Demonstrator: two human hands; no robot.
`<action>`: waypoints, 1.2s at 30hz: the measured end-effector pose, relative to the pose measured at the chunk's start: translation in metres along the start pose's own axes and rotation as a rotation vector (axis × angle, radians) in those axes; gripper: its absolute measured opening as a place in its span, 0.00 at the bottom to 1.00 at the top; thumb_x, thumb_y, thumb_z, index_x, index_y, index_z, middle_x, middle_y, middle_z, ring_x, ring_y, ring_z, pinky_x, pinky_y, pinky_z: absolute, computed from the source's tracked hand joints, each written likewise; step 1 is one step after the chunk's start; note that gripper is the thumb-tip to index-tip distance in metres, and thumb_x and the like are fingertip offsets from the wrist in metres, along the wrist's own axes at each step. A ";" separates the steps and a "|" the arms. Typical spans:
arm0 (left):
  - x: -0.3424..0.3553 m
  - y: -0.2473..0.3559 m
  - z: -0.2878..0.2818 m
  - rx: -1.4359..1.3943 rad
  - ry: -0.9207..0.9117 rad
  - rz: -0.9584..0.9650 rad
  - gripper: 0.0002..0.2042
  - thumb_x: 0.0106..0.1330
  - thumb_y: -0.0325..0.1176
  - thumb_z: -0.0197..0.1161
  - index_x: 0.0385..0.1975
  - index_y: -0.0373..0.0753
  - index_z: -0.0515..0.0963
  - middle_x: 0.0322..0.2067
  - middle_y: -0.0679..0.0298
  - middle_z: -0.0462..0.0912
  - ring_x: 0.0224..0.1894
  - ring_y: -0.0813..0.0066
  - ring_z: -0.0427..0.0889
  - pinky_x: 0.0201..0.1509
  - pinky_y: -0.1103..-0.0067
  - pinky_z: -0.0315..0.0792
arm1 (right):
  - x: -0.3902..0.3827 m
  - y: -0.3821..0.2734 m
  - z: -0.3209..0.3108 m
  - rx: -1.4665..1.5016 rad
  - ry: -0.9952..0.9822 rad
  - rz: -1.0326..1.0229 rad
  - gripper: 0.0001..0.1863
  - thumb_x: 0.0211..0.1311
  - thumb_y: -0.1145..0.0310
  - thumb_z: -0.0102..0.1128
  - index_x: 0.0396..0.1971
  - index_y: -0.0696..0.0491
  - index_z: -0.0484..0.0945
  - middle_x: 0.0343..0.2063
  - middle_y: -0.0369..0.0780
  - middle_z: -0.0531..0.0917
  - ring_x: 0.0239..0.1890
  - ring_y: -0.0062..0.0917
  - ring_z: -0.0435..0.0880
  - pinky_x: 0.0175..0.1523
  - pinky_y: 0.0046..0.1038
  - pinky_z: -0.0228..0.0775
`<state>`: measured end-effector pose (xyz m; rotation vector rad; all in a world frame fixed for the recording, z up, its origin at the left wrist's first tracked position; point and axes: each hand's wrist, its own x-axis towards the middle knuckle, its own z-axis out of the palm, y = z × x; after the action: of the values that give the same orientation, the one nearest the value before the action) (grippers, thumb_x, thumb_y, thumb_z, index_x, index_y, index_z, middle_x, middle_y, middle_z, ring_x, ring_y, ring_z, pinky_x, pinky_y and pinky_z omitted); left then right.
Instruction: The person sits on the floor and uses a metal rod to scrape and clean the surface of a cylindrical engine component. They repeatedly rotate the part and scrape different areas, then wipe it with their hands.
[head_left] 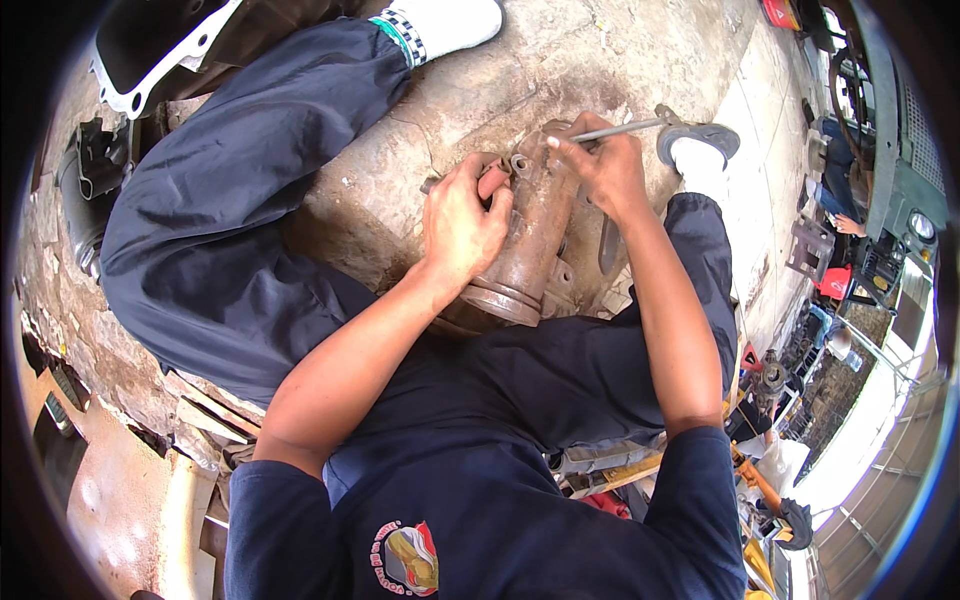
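A rusty brown cylindrical metal housing (528,235) is propped upright on the stained concrete floor (560,70), between the legs of a seated person in dark blue trousers. All other positions are given from this housing.

The left hand (462,222) is wrapped around the housing's left side near its upper end, the fingers closed against the metal and the thumb laid across the front. The right hand (605,170) is held at the housing's top right, its fingers pinched shut on a thin grey metal rod (625,127). The rod is seen running out to the right from the top of the housing; whether its tip is inside one of the small openings there cannot be told, since the fingers cover that spot.

The wide flanged end of the housing is turned toward the person's body, just above the dark blue shirt. To the upper left of the housing, a white sock with a checked band (440,25) is seen at the end of the raised left leg. To the right of the housing, a grey shoe (700,135) is rested on the floor, just beyond the rod's far end.
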<state>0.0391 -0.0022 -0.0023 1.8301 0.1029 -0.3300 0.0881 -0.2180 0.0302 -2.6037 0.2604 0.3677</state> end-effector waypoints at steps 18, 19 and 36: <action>-0.001 0.003 -0.002 0.012 -0.012 -0.014 0.15 0.62 0.32 0.62 0.47 0.36 0.80 0.39 0.44 0.86 0.44 0.42 0.86 0.51 0.58 0.78 | 0.005 -0.006 -0.009 -0.085 0.072 0.155 0.18 0.62 0.54 0.75 0.29 0.54 0.82 0.17 0.35 0.81 0.20 0.25 0.77 0.32 0.34 0.70; -0.001 0.002 -0.001 0.011 -0.016 -0.011 0.15 0.62 0.32 0.62 0.48 0.37 0.80 0.39 0.44 0.86 0.44 0.43 0.86 0.51 0.58 0.78 | -0.001 -0.007 -0.003 -0.024 0.014 0.053 0.17 0.62 0.56 0.75 0.31 0.55 0.83 0.16 0.37 0.81 0.20 0.27 0.78 0.32 0.34 0.72; 0.000 0.003 -0.004 0.028 -0.008 -0.033 0.16 0.62 0.33 0.62 0.49 0.36 0.80 0.41 0.44 0.86 0.45 0.42 0.86 0.52 0.58 0.77 | 0.008 -0.001 -0.005 -0.079 0.091 0.122 0.17 0.62 0.54 0.75 0.32 0.54 0.84 0.19 0.41 0.83 0.24 0.30 0.82 0.35 0.36 0.74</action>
<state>0.0403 0.0003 0.0013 1.8562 0.1236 -0.3637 0.0972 -0.2203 0.0321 -2.6931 0.4455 0.3077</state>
